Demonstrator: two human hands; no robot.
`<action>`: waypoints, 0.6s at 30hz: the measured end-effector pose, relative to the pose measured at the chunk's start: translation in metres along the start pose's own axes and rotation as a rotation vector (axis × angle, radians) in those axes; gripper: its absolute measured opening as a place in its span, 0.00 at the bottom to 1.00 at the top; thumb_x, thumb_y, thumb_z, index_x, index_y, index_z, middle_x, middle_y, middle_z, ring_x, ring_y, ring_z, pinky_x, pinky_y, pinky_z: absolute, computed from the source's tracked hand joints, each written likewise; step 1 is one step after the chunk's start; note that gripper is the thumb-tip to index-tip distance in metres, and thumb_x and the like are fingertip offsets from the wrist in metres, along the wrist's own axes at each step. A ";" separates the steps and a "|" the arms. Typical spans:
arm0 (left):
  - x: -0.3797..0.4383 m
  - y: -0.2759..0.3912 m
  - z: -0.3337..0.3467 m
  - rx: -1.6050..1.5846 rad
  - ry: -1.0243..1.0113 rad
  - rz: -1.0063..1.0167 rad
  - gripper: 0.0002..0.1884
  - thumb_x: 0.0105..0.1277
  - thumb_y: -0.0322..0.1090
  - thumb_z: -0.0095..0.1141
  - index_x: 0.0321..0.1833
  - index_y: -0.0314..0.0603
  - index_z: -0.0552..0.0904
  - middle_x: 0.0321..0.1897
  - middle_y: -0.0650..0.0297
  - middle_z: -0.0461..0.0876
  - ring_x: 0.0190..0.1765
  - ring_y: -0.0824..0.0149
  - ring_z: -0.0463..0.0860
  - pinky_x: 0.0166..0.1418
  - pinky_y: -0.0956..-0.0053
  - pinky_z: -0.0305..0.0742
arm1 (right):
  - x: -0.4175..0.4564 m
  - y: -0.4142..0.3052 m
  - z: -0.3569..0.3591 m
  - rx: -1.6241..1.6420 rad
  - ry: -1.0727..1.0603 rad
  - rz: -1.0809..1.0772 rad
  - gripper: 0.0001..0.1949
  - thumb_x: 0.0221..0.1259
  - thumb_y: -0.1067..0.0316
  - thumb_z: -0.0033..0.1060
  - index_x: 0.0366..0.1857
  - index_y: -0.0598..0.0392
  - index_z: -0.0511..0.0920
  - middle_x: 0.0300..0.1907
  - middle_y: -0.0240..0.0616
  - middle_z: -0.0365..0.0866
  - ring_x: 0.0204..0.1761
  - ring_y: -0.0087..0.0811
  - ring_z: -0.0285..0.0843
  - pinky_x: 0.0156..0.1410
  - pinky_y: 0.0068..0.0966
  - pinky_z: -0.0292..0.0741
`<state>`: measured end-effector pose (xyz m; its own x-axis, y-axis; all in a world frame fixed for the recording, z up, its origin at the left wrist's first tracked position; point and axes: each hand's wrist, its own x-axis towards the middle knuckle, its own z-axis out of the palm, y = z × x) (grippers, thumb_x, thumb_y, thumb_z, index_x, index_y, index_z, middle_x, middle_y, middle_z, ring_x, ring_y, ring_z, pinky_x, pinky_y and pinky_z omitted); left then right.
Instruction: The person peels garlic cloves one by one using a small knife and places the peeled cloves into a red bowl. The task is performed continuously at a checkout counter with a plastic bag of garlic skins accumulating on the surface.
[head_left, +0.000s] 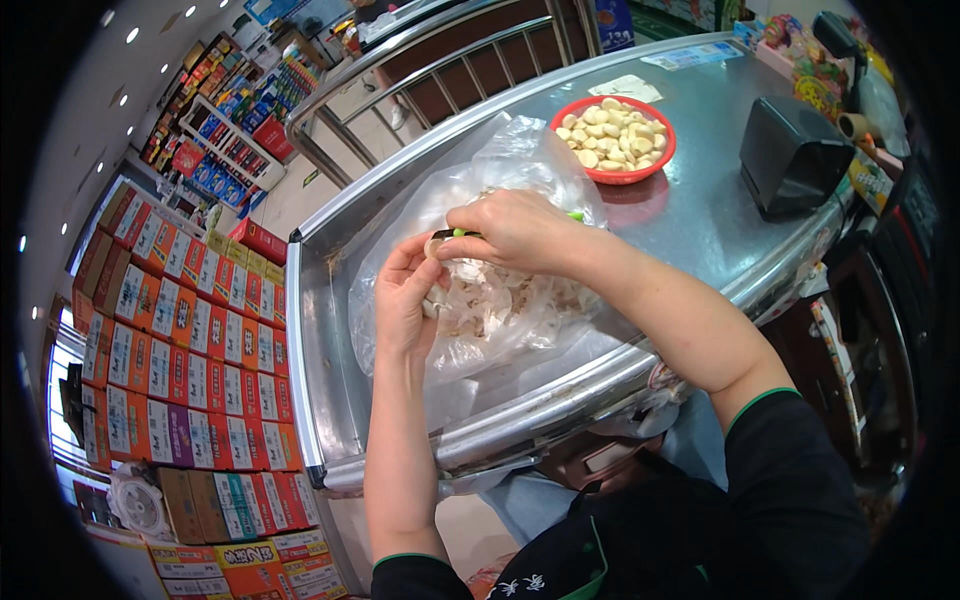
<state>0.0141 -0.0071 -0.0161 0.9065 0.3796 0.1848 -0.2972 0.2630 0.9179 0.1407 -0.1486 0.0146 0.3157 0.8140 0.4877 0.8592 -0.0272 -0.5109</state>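
Between the fingertips of my left hand (409, 292) is a garlic clove (433, 247). My right hand (514, 229) grips a small knife (461, 233) with a green handle and a dark blade, its blade against the clove. Both hands are above a clear plastic bag (390, 300) spread on the metal counter. Pale garlic skins (495, 304) lie heaped on the bag, partly hidden by my hands. Beyond my right hand stands a red plastic basket (670, 150) full of peeled garlic cloves (611, 135).
The metal counter (705, 225) has a raised rim. A black device (795, 154) and packaged sweets (814, 82) stand at right. A paper sheet (626, 88) lies behind the basket. Stacked cartons (187, 337) are at left, a steel railing (420, 75) beyond the counter. A person (375, 15) is partly visible there.
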 end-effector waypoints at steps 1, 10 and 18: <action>0.000 0.000 -0.001 -0.005 -0.010 0.004 0.15 0.61 0.32 0.62 0.50 0.37 0.77 0.36 0.63 0.81 0.30 0.73 0.76 0.35 0.80 0.72 | 0.000 -0.001 -0.001 0.006 -0.008 -0.001 0.20 0.61 0.47 0.53 0.25 0.55 0.76 0.21 0.48 0.78 0.29 0.52 0.76 0.34 0.44 0.70; -0.001 0.003 -0.001 -0.094 -0.036 -0.007 0.14 0.58 0.26 0.63 0.48 0.37 0.79 0.37 0.64 0.82 0.34 0.73 0.78 0.39 0.81 0.74 | 0.000 -0.002 0.000 0.021 0.002 -0.047 0.21 0.62 0.47 0.52 0.21 0.55 0.76 0.20 0.48 0.77 0.27 0.52 0.76 0.33 0.44 0.69; -0.001 0.003 0.003 -0.041 -0.019 0.017 0.13 0.60 0.32 0.63 0.46 0.39 0.77 0.36 0.64 0.81 0.30 0.74 0.77 0.35 0.81 0.73 | -0.001 -0.005 -0.001 0.038 -0.008 -0.020 0.21 0.62 0.46 0.52 0.21 0.55 0.77 0.20 0.48 0.77 0.28 0.52 0.76 0.33 0.44 0.69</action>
<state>0.0126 -0.0091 -0.0128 0.9065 0.3675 0.2077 -0.3247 0.2927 0.8994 0.1368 -0.1499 0.0172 0.2954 0.8186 0.4925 0.8491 0.0113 -0.5281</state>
